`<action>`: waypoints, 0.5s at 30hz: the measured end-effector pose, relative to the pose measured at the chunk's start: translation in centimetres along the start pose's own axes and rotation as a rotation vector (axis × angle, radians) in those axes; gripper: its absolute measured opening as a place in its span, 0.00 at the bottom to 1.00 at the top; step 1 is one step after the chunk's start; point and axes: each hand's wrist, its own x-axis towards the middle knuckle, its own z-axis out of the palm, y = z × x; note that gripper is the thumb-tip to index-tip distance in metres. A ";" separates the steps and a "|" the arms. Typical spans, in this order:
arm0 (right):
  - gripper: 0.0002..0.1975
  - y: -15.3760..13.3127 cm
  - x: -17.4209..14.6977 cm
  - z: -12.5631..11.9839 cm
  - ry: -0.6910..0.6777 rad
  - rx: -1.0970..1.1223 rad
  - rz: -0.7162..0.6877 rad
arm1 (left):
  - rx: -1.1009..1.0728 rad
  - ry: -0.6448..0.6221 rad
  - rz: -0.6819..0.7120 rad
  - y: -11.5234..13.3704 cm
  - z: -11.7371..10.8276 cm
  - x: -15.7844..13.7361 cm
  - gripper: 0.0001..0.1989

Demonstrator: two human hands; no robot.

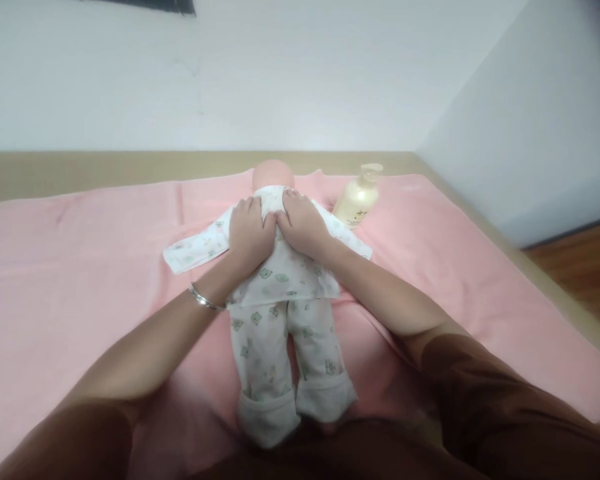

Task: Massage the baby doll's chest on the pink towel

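A baby doll (pixel 280 280) lies stretched out in the middle of the pink cloth, its smooth head (pixel 273 175) at the far end and no face showing. It wears a white printed top (pixel 280 283) and matching trousers (pixel 263 347) with turned-up cuffs. My left hand (pixel 253 230) rests on the left side of its upper body, a silver bangle (pixel 203 297) on that wrist. Flat on the right side of the upper body lies my right hand (pixel 304 223). Both thumbs almost meet at the midline, and the fingers point toward the head. Neither hand grasps anything.
A cream pump bottle (pixel 359 199) stands to the right of the doll's head. The pink cloth (pixel 80 287) covers most of the tan surface (pixel 200 164). White walls rise at the back and right, with wooden floor (pixel 585 263) at far right.
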 end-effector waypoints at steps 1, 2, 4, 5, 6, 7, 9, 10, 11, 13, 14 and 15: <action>0.26 0.0 0.1 -0.2 -0.012 0.002 -0.006 | 0.016 0.001 0.012 0.1 0.1 -0.2 0.22; 0.25 0.0 0.2 -0.4 -0.026 0.009 -0.013 | 0.031 0.004 0.034 0.3 0.2 -0.4 0.23; 0.23 0.1 0.5 -0.9 -0.059 0.027 -0.011 | 0.055 0.017 0.094 0.8 0.4 -1.1 0.25; 0.22 0.1 0.6 -1.1 -0.072 0.033 0.005 | 0.061 0.022 0.122 1.1 0.5 -1.5 0.26; 0.21 0.1 0.7 -1.3 -0.080 0.035 0.030 | 0.063 0.021 0.148 1.3 0.5 -1.8 0.26; 0.21 0.1 0.7 -1.4 -0.082 0.030 0.055 | 0.061 0.018 0.167 1.5 0.5 -2.0 0.26; 0.21 -0.1 0.5 -1.5 -0.073 -0.004 0.081 | 0.040 -0.001 0.176 1.5 0.2 -2.2 0.25; 0.21 -0.3 0.2 -1.5 -0.065 -0.034 0.069 | 0.023 -0.017 0.161 1.4 0.0 -2.0 0.24; 0.22 -0.6 -0.2 -1.5 -0.057 -0.071 0.041 | 0.006 -0.034 0.136 1.2 -0.2 -1.7 0.23; 0.23 -1.5 -1.3 -1.4 -0.044 -0.160 -0.033 | -0.025 -0.068 0.064 0.5 -0.7 -0.8 0.21; 0.24 -1.9 -1.9 -1.3 -0.035 -0.205 -0.070 | -0.036 -0.082 0.031 0.2 -0.8 -0.3 0.19; 0.24 -2.4 -2.6 -1.3 -0.023 -0.246 -0.105 | -0.045 -0.090 0.005 -0.2 -1.0 0.2 0.18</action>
